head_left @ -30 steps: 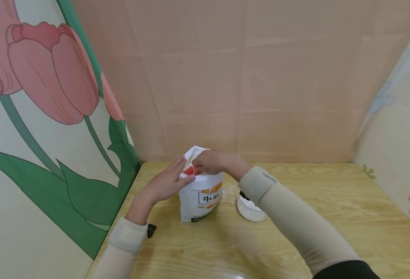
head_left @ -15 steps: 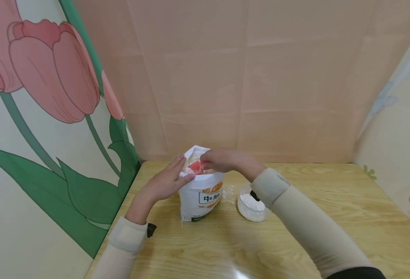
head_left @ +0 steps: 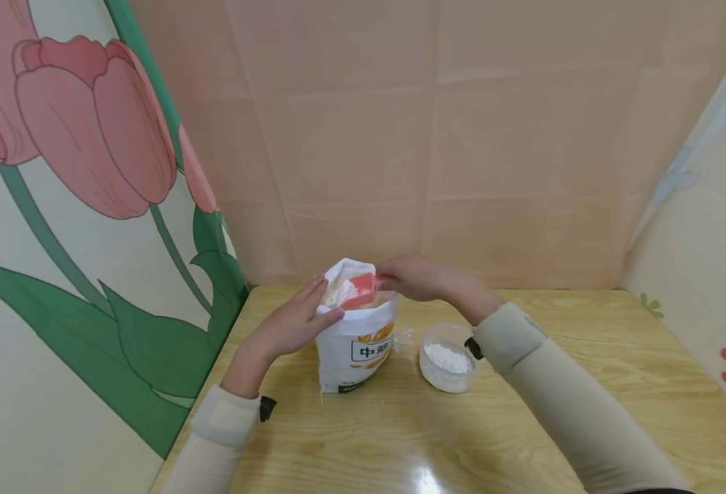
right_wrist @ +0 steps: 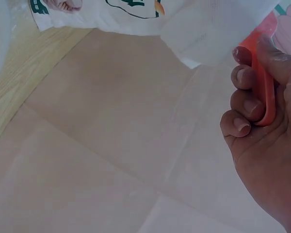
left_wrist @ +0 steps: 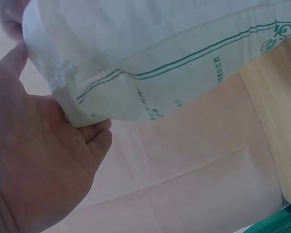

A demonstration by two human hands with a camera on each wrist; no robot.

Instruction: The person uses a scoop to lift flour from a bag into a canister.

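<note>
A white flour bag (head_left: 357, 350) stands upright on the table with its mouth spread wide. My left hand (head_left: 298, 322) holds the bag's left rim, thumb toward the front; in the left wrist view that hand (left_wrist: 43, 150) has fingers curled at the bag's edge. My right hand (head_left: 415, 276) grips the handle of a red scoop (head_left: 361, 291), heaped with white flour (head_left: 342, 292), at the bag's mouth. The right wrist view has the fingers wrapped around the red handle (right_wrist: 266, 92). Right of the bag sits a clear round bowl (head_left: 451, 381) containing white flour.
The wood-grain table (head_left: 363, 446) carries the bag and bowl. A small clear plastic piece (head_left: 405, 337) lies between them. A pinkish sheet (head_left: 425, 171) hangs behind the table, and a tulip-printed panel (head_left: 97, 130) flanks the left side.
My right hand has moved right and slightly up, bringing the flour-loaded scoop from inside the bag up to its mouth. The bowl is more exposed now. My left hand has stayed in place.
</note>
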